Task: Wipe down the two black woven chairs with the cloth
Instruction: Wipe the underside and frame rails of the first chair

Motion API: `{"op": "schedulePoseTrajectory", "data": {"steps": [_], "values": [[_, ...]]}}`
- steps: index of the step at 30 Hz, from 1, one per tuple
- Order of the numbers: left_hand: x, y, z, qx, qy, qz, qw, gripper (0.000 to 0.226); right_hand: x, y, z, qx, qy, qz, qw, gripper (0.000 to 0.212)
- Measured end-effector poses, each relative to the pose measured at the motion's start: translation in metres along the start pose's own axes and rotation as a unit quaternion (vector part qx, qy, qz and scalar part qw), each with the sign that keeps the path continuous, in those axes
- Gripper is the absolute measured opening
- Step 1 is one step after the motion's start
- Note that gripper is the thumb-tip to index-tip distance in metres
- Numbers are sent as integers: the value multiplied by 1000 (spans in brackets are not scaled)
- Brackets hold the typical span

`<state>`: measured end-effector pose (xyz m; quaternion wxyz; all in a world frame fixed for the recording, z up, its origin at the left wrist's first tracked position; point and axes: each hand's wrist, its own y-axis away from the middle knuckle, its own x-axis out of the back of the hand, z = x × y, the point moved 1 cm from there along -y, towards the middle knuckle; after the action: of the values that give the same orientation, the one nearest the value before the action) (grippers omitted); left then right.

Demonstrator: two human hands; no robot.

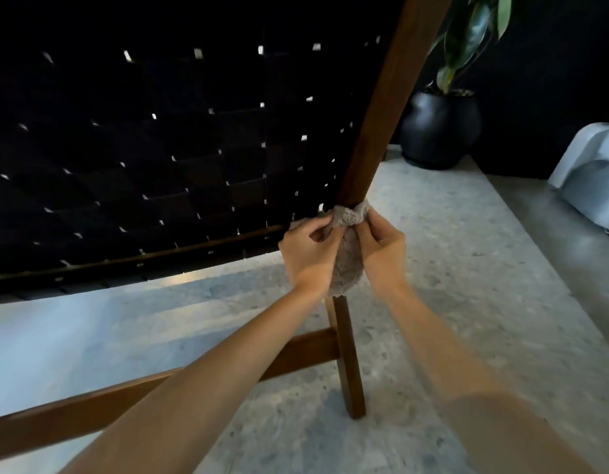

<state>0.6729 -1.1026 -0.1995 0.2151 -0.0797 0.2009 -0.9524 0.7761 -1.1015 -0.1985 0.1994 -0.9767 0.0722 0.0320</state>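
The left hand [308, 249] and right hand [380, 246] each pinch an end of the fuzzy cloth [347, 268], looped round the wooden post [374, 124] beside the chair's black woven back [159, 148], probably to rub every side.

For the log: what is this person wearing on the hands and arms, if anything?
Nothing visible. The left hand and right hand are ungloved, with no rings, watch or bracelet showing. No sleeve is evident up to the frame's edge.

Home lounge, by the look. Woven chair [159, 148] with wooden frame, pale speckled floor [450, 285], leafy plant [474, 35] in a black pot [439, 128] far right, dark wall [552, 80].
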Motion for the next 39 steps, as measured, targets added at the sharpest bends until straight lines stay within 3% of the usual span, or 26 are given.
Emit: {"op": "schedulePoseTrajectory", "data": {"steps": [8, 13, 18, 26, 29, 32, 34, 39], "values": [[-7, 14, -53, 18, -65, 10, 998, 22, -4, 4, 63, -34, 93, 0, 995, 36], [-7, 22, -78, 71, -80, -9, 994, 28, -2, 13, 94, -70, 168, -16, 983, 27], [-3, 34, -100, 92, -121, -38, 988, 35, 10, 30, 115, -65, 218, -29, 973, 21], [11, 81, -124, 102, -171, -138, 970, 39, 46, 95, 145, -131, 273, -52, 952, 20], [16, 81, -116, 100, -166, -167, 967, 39, 46, 108, 138, -88, 304, -37, 948, 28], [30, 81, -95, 61, -127, -175, 974, 34, 39, 115, 117, -35, 282, 5, 959, 17], [47, 80, -77, 19, -96, -157, 983, 31, 32, 118, 96, 43, 272, 14, 961, 30], [103, 78, -55, 17, -121, -72, 990, 39, -2, 112, 65, 111, 246, -86, 959, 34]]}}
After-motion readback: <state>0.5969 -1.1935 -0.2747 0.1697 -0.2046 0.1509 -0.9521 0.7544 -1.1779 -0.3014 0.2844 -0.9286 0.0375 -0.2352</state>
